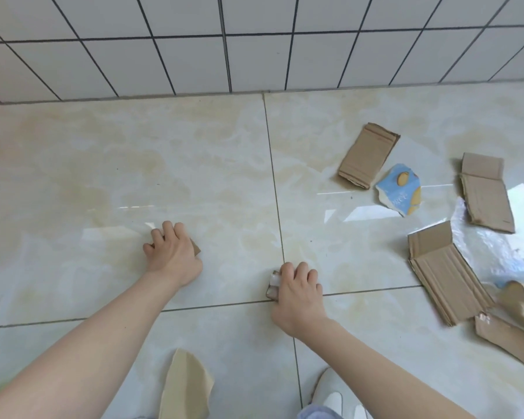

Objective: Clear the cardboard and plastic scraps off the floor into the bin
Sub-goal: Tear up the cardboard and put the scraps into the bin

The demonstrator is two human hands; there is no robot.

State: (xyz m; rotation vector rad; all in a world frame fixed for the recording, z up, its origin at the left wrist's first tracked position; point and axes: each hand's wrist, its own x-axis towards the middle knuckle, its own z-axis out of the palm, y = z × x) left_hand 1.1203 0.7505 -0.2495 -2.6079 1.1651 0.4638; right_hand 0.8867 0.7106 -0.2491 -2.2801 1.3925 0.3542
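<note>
The left hand curls over a small cardboard scrap on the floor. The right hand grips another scrap. More cardboard and a blue wrapper lie to the right.

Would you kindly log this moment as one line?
left hand: grips small brown cardboard scrap | right hand: grips taped cardboard scrap | bin: unseen

Both bare arms reach forward and down, left hand and right hand knuckles-up with fingers curled.
</note>
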